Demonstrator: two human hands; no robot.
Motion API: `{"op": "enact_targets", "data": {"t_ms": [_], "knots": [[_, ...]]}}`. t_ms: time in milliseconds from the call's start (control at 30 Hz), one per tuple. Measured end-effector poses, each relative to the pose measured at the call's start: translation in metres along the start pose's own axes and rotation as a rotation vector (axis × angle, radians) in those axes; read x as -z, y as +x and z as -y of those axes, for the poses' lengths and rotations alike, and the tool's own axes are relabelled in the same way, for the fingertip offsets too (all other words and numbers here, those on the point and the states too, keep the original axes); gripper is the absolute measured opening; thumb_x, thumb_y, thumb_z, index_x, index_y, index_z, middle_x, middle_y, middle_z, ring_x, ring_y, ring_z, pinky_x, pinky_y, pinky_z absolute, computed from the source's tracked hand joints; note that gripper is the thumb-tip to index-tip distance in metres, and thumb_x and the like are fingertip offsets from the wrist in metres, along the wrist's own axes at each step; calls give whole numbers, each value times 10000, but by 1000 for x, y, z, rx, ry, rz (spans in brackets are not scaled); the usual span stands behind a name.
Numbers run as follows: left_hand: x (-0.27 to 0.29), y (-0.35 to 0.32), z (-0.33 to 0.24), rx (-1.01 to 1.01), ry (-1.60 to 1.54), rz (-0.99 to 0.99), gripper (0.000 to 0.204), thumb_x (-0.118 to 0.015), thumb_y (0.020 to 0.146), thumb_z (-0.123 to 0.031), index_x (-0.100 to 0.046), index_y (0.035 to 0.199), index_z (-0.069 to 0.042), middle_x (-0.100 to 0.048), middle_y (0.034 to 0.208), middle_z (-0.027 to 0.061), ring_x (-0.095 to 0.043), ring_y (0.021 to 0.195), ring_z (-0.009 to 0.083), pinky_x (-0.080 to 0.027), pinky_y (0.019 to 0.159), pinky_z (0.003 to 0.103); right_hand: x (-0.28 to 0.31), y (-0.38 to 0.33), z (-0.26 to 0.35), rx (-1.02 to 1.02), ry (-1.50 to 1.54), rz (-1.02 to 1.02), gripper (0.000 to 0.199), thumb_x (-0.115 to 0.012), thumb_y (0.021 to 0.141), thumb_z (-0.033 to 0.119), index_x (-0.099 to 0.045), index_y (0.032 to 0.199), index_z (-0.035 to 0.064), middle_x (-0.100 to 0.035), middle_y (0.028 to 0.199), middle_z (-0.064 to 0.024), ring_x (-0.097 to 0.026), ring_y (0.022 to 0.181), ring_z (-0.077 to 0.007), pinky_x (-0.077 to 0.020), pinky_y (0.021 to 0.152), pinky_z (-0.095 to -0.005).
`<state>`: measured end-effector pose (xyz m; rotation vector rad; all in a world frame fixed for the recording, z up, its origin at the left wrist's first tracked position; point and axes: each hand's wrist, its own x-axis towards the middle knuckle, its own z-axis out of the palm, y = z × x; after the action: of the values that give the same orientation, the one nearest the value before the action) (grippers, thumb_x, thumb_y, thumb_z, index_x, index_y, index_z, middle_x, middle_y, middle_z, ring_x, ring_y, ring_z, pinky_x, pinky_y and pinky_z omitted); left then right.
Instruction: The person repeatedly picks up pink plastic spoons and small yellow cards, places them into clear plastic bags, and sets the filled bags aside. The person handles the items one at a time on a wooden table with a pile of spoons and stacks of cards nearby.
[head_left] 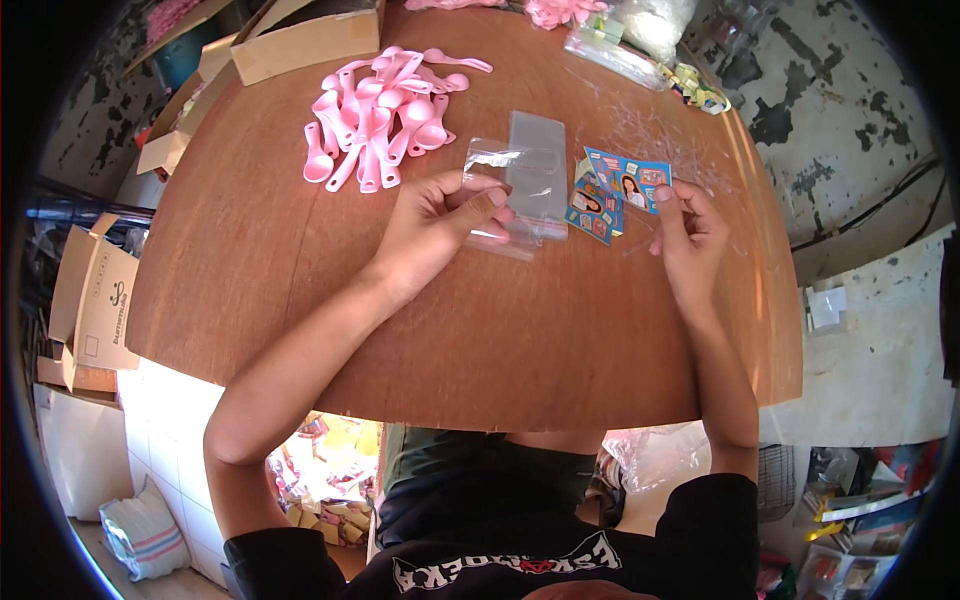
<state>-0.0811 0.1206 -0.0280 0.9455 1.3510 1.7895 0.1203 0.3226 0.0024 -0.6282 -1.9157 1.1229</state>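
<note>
My left hand (pixel 452 215) is closed, pinching a clear plastic bag (pixel 512 162) between thumb and fingers. Under and beside that bag lies a stack of clear plastic bags (pixel 537 130) on the brown wooden table (pixel 520 340). To the right, my right hand (pixel 692 235) grips a blue printed card (pixel 650 177) by its right edge, thumb on top. The card overlaps a small pile of similar blue cards (pixel 590 216). Pink plastic scoops (pixel 375 125) lie heaped beyond my left hand.
A cardboard box (pixel 305 50) stands at the table's far left edge. Plastic packets (pixel 620 60) and crumpled yellow scraps (pixel 698 90) lie at the far right, near thin clear plastic strips (pixel 670 125). Another carton (pixel 105 290) sits left of the table.
</note>
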Motion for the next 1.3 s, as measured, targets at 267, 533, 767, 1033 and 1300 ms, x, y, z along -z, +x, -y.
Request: {"op": "enact_targets", "data": {"t_ms": [267,533,767,1033,1300], "knots": [[-5,0,2,95,-84,14,234,-603,967,-130,-630,1117,47,-685,977,146,-701,792,203,-598,775,314,-15,-23,13,646,-189,124,257,-643,874,-13,-651,1123,-76,-626,1161,-172,-661,987,-230,-537,813,-267],[-8,-5,2,179,-160,63,209,-616,962,-146,-642,1082,23,-692,988,118,-683,914,177,-598,813,344,-35,-38,14,956,-348,157,347,-575,804,-147,-624,1147,-123,-615,1195,-242,-647,1087,-337,-533,924,-359],[-9,-4,4,106,-73,65,201,-607,973,-163,-663,1071,4,-699,962,87,-676,884,152,-587,794,324,-24,-43,14,289,48,50,266,-635,901,-40,-620,1167,-30,-710,963,-132,-672,760,-134,-552,639,-257],[-10,-6,0,97,-26,8,213,-563,985,-127,-636,1103,35,-685,964,88,-679,821,153,-590,760,301,-16,-21,5,45,391,169,92,-613,931,6,-573,1013,-8,-694,977,-113,-652,703,-131,-530,589,-246],[-8,-5,-1,86,51,-103,206,-557,982,-120,-634,1107,24,-687,949,79,-673,809,142,-579,737,294,-14,-24,5,56,353,343,317,-551,925,-62,-577,1240,-35,-669,1104,-139,-694,899,-184,-575,775,-294]]}}
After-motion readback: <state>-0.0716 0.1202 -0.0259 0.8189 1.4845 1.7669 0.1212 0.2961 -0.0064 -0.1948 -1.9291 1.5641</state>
